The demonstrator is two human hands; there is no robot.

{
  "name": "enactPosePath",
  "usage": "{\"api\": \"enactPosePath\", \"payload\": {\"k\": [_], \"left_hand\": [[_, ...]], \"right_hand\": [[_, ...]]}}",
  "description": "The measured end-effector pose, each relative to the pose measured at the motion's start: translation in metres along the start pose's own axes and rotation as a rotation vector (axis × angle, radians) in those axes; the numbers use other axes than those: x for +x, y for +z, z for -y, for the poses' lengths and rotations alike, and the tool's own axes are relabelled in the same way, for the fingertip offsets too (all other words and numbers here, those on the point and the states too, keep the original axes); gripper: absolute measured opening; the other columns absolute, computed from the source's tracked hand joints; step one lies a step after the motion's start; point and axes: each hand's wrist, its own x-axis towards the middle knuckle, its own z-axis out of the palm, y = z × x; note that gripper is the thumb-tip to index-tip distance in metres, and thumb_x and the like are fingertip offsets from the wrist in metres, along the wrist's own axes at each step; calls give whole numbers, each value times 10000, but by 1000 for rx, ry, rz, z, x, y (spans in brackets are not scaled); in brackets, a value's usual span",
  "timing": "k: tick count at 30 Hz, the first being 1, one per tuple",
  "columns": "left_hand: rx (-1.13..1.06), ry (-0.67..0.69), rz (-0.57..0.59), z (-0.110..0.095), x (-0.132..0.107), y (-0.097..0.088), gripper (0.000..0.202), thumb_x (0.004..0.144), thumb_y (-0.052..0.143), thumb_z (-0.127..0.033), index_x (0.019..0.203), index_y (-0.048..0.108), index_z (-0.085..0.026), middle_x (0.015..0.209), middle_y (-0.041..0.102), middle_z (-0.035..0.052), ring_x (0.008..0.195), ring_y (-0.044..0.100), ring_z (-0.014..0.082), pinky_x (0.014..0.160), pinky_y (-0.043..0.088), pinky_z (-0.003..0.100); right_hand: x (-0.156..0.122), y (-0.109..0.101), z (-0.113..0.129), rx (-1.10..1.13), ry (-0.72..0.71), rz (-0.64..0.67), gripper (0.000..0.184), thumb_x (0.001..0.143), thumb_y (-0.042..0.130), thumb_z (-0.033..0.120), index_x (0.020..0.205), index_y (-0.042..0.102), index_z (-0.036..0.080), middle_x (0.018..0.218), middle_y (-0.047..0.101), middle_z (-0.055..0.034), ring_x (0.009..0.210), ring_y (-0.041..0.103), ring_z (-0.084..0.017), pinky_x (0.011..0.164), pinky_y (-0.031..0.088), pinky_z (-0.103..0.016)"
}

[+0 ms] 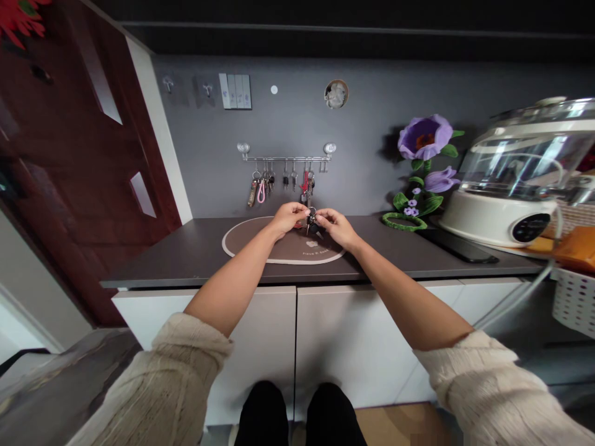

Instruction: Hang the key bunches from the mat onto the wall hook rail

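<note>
Both of my hands meet over an oval brown mat (251,243) with a pale rim. Between them hangs a bunch of keys (312,224) on a metal ring. My left hand (289,218) pinches the ring's left side with thumb and forefinger. On the other side, the fingers of my right hand (338,227) close on the same bunch. Behind my hands, a metal hook rail (286,158) is fixed to the grey wall, with several key sets hanging from it. Among these are a pink loop (261,192) and a brown tag (251,193).
The dark countertop (176,248) carries a purple knitted flower (425,137), a black phone (460,244) and a white appliance with a clear top (493,214) at right. A white perforated basket (574,303) hangs at far right. A dark red door (93,186) stands left.
</note>
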Motion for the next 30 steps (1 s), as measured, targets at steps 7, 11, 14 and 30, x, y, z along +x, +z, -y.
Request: {"api": "enactPosePath", "payload": {"k": [7, 11, 14, 30], "left_hand": [[-21, 17, 36, 2, 0, 1, 266, 618, 664, -337, 755, 567, -129, 684, 548, -11, 575, 482, 57, 559, 427, 205], [-27, 34, 50, 3, 0, 2, 282, 597, 680, -335, 750, 572, -124, 667, 554, -10, 569, 489, 55, 561, 414, 197], [-61, 45, 65, 1, -2, 3, 300, 571, 694, -340, 731, 568, -119, 636, 552, -17, 547, 482, 52, 556, 409, 199], [128, 108, -175, 7, 1, 5, 287, 678, 558, -407, 720, 579, -124, 626, 559, -4, 549, 477, 80, 547, 386, 212]], "right_hand": [[-2, 1, 5, 83, 29, -7, 310, 644, 611, 448, 761, 545, 169, 689, 552, 10, 624, 472, -94, 636, 397, -245], [-2, 0, 5, 83, 31, 0, 296, 645, 612, 440, 734, 531, 170, 667, 531, 19, 604, 456, -89, 613, 382, -239], [-2, -1, 4, 86, 15, -5, 287, 655, 602, 439, 730, 515, 175, 660, 518, 23, 606, 452, -90, 601, 378, -235], [9, -10, 0, 57, -1, -95, 302, 690, 534, 479, 748, 462, 191, 703, 500, 26, 677, 464, -107, 700, 393, -255]]}}
